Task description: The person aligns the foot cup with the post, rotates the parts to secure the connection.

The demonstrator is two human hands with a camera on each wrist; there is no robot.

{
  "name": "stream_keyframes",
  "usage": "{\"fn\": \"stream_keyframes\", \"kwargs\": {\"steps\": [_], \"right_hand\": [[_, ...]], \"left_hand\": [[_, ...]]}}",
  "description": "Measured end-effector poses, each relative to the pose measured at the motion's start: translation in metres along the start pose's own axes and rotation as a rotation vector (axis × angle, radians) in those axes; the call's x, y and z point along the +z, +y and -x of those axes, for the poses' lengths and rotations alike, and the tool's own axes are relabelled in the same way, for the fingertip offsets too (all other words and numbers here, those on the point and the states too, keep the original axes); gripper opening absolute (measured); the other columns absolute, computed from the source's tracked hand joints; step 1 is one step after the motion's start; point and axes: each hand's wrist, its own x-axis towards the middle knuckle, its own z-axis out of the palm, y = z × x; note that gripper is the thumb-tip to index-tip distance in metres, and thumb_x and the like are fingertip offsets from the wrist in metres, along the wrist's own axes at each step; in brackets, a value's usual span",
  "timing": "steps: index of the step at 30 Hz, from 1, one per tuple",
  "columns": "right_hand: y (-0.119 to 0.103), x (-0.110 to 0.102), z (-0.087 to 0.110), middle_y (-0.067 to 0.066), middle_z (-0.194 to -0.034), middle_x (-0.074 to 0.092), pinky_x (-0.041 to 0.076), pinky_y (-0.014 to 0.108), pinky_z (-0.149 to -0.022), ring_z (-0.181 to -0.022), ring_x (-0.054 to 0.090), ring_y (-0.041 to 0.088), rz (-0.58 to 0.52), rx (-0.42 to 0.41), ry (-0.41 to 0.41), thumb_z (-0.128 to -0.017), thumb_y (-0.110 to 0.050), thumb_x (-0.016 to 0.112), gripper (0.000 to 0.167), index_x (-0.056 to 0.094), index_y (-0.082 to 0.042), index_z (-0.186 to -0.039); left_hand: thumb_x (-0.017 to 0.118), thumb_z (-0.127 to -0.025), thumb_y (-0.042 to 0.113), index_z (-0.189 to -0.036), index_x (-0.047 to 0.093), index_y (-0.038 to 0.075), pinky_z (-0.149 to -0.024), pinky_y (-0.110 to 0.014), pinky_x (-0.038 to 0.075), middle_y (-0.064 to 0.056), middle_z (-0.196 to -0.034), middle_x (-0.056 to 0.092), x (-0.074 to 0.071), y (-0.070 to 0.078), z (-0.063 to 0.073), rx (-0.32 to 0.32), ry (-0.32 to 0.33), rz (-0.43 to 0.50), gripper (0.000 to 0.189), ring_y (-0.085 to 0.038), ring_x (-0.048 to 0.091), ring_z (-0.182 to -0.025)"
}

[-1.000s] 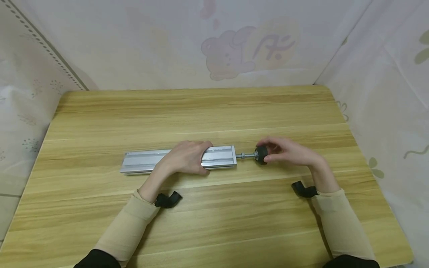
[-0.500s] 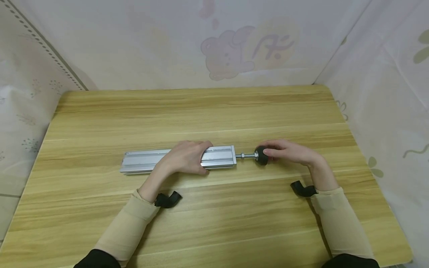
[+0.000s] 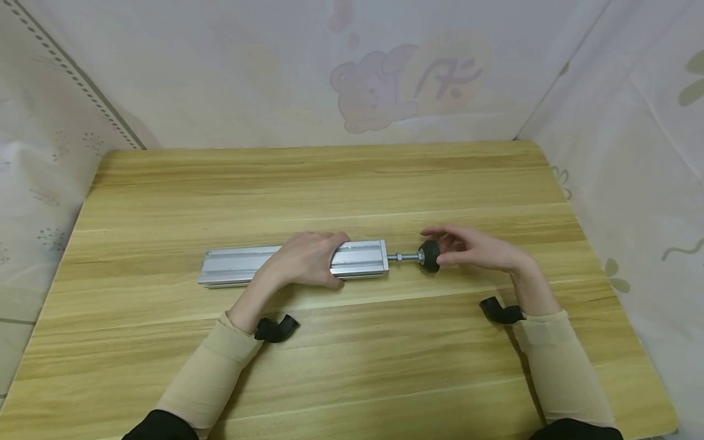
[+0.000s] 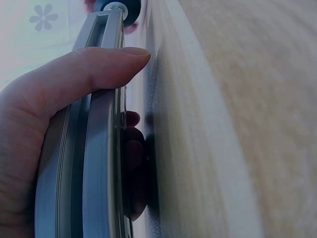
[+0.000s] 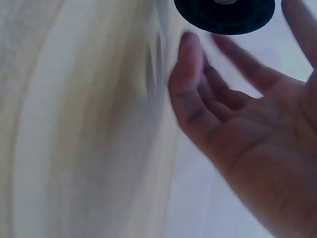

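Note:
My left hand (image 3: pixel 302 260) holds a silver aluminium profile (image 3: pixel 360 256) down near the wooden table, thumb along one side and fingers along the other. From the profile's right end a threaded rod with a nut (image 3: pixel 399 256) sticks out, ending in a black round levelling foot (image 3: pixel 429 256). Around the foot's outer side is my right hand (image 3: pixel 473 249), its fingers loosely bent and spread. In the right wrist view the foot's flat underside (image 5: pixel 225 20) shows, with fingertips (image 5: pixel 190 44) just off its rim. The left wrist view shows my thumb (image 4: pixel 109 67) lying across the grooved profile.
The wooden table (image 3: pixel 330 189) has rounded corners, with pale patterned curtains (image 3: pixel 247 73) hanging behind it and at both sides. Black curved pieces (image 3: pixel 277 329) jut from each wrist, close above the table.
My right thumb and fingers shift about the levelling foot: the thumb reaches over it, then draws back, and the fingers loosen away from it. The left hand and the profile stay put.

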Motion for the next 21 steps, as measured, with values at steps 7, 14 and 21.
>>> {"fn": "stream_keyframes", "kwargs": {"steps": [7, 14, 21], "right_hand": [[-0.009, 0.004, -0.001, 0.006, -0.133, 0.057, 0.052, 0.037, -0.101, -0.119, 0.057, 0.017, 0.208, -0.216, 0.125, -0.072, -0.017, 0.094, 0.075, 0.053, -0.012, -0.135], [-0.016, 0.014, -0.006, 0.003, -0.124, 0.06, 0.053, 0.045, -0.099, -0.115, 0.056, 0.017, 0.391, -0.214, 0.172, -0.068, -0.017, 0.096, 0.067, 0.06, -0.011, -0.125], [-0.013, 0.015, -0.005, 0.002, -0.122, 0.061, 0.053, 0.044, -0.098, -0.113, 0.057, 0.016, 0.379, -0.219, 0.181, -0.07, -0.017, 0.094, 0.063, 0.062, -0.013, -0.123]], "left_hand": [[0.082, -0.067, 0.043, -0.131, 0.057, 0.021, -0.074, -0.036, 0.05, 0.006, -0.097, 0.07, 0.0, 0.0, 0.0, 0.0, -0.001, 0.005, 0.072, -0.015, 0.061, -0.078], [0.083, -0.067, 0.042, -0.132, 0.057, 0.02, -0.073, -0.037, 0.051, 0.005, -0.097, 0.071, -0.001, 0.001, 0.001, 0.0, 0.004, 0.008, 0.073, -0.016, 0.062, -0.078], [0.082, -0.067, 0.042, -0.131, 0.057, 0.021, -0.076, -0.037, 0.051, 0.005, -0.098, 0.071, 0.0, 0.0, 0.0, -0.002, 0.005, 0.0, 0.072, -0.016, 0.062, -0.08]]}}
